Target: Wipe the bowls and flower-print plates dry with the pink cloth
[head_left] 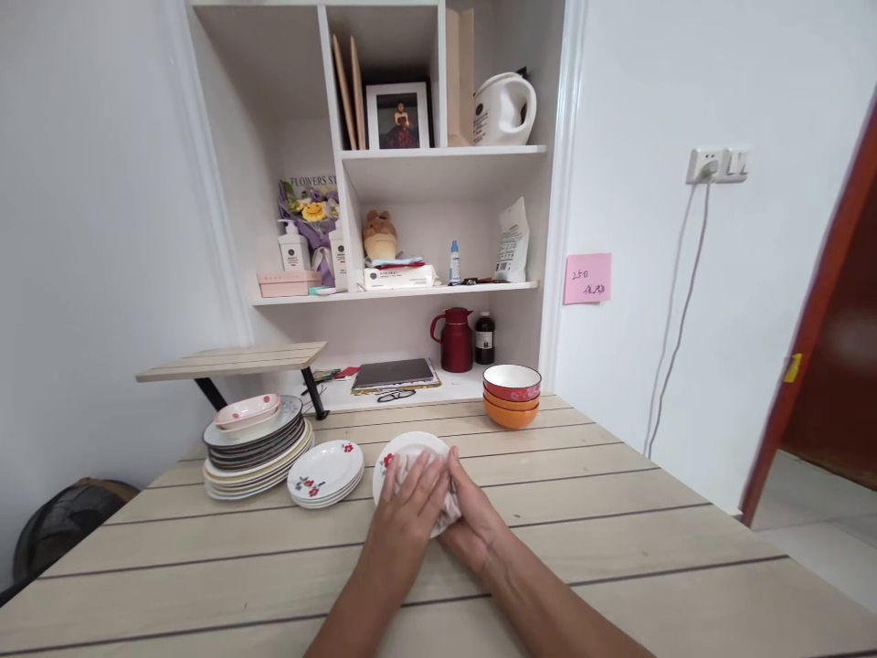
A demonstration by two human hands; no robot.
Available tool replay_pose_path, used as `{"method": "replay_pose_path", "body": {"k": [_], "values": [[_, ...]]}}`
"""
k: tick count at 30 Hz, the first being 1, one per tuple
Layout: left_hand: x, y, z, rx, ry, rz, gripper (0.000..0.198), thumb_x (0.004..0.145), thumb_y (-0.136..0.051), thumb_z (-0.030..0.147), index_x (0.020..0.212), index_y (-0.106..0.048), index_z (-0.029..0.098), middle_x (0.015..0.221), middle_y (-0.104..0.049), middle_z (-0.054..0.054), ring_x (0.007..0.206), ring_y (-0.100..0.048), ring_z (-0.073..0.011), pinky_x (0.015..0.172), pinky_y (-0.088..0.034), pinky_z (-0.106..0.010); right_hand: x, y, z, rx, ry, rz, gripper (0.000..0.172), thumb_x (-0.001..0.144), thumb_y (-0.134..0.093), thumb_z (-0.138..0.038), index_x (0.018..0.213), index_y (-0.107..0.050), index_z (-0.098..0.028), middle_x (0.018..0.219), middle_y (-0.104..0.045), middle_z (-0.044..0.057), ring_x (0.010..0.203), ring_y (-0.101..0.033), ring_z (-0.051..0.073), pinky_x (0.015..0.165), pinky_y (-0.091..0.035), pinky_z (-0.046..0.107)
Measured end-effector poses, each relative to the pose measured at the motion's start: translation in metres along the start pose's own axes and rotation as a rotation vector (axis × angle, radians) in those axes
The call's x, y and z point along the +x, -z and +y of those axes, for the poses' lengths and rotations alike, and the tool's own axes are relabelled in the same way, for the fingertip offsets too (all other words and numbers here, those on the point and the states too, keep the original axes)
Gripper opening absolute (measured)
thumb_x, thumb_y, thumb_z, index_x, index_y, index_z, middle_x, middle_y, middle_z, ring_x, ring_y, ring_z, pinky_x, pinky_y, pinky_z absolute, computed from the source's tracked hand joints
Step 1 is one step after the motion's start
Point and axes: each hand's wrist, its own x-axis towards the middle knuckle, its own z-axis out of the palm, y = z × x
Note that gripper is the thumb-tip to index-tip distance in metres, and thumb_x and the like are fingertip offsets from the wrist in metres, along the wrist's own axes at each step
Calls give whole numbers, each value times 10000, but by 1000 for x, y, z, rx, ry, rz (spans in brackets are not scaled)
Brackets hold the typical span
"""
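A small white plate [403, 447] with red flower prints stands tilted up on the wooden table [617, 548], just in front of me. A pale crumpled cloth [419, 466] covers its face. My left hand [409, 512] lies on the cloth with its fingers pressing it against the plate. My right hand [476, 523] is curled round the plate's right edge and holds it up. Most of the plate is hidden behind both hands.
Left of the hands lie a short stack of matching flowered plates [325, 472] and a taller pile of larger plates [253, 448] topped by a pink dish [247, 411]. Stacked red and orange bowls [511, 396] stand behind. Shelves with a red jug [453, 340] fill the back wall.
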Motion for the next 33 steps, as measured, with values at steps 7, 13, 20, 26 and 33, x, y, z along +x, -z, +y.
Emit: {"method": "replay_pose_path", "body": {"k": [7, 13, 20, 26, 33], "values": [[-7, -6, -12, 104, 396, -19, 457, 938, -478, 186, 1395, -477, 192, 1439, -514, -135, 1340, -458, -331, 1107, -297, -623, 5, -4, 9, 71, 32, -41, 499, 955, -439, -529, 1157, -663, -132, 1066, -751, 121, 1039, -679, 239, 896, -526, 389], [-11, -12, 1, 54, 285, -30, 431, 927, -438, 108, 1343, -528, 179, 1405, -557, -110, 1342, -463, -275, 1080, -402, -494, 1, 0, -14, 71, 36, -8, 602, 923, -440, -601, 1168, -648, -93, 1051, -749, 161, 1019, -690, 270, 887, -535, 419], [-4, -8, 4, 30, 40, -36, 437, 958, -377, 121, 1379, -478, 183, 1454, -514, -54, 1399, -383, -187, 1165, -294, -436, -1, 4, -7, 33, -10, 44, 538, 920, -508, -550, 1138, -667, -84, 1061, -753, 148, 1015, -700, 226, 908, -530, 343], [-4, -5, -9, 171, 362, -73, 497, 937, -454, 171, 1432, -416, 194, 1503, -441, -88, 1392, -393, -284, 1107, -336, -564, 4, -2, 11, 100, 15, -3, 439, 943, -517, -476, 1209, -650, -154, 1075, -758, 90, 955, -706, 200, 860, -535, 329], [-6, -9, 1, 116, 362, -99, 378, 949, -461, 230, 1314, -547, 183, 1421, -541, -106, 1318, -488, -291, 1055, -422, -509, 2, 0, -4, 90, 22, 46, 555, 948, -434, -559, 1151, -656, -92, 1011, -763, 136, 927, -715, 231, 801, -557, 354]]}}
